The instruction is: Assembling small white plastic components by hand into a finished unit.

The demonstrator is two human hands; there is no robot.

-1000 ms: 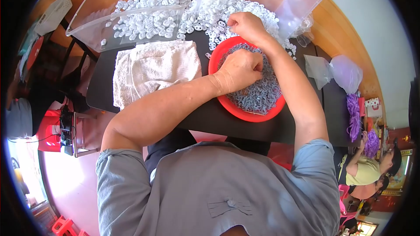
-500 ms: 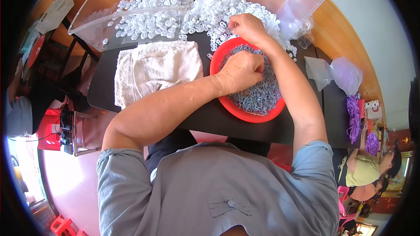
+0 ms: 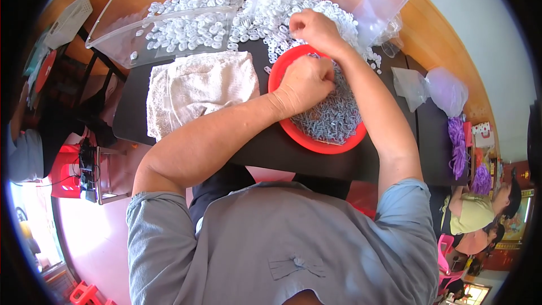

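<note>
My left hand (image 3: 307, 82) hangs over a red bowl (image 3: 275, 81) filled with small bluish-grey metal screws (image 3: 330, 118). Its fingers are curled closed, and whatever lies between them is hidden. Beyond it, my right hand (image 3: 316, 29) is above the bowl's far rim, at the near edge of a heap of small white plastic pieces with holes (image 3: 276, 20). The fingers there are bent in, thumb side to the left, and anything held is too small or hidden to make out. The forearms converge over the bowl without touching.
A clear plastic bin (image 3: 121, 42) on its side holds more white pieces at back left; another clear bin (image 3: 389, 0) stands at back right. A folded whitish towel (image 3: 203, 87) lies left of the bowl. Plastic bags (image 3: 446, 93) and purple strands (image 3: 457, 147) are at right, people beyond.
Both hands have shifted slightly up and to the left in the picture, the left one rising toward the bowl's far side. The whole scene has also shifted a little with the camera.
</note>
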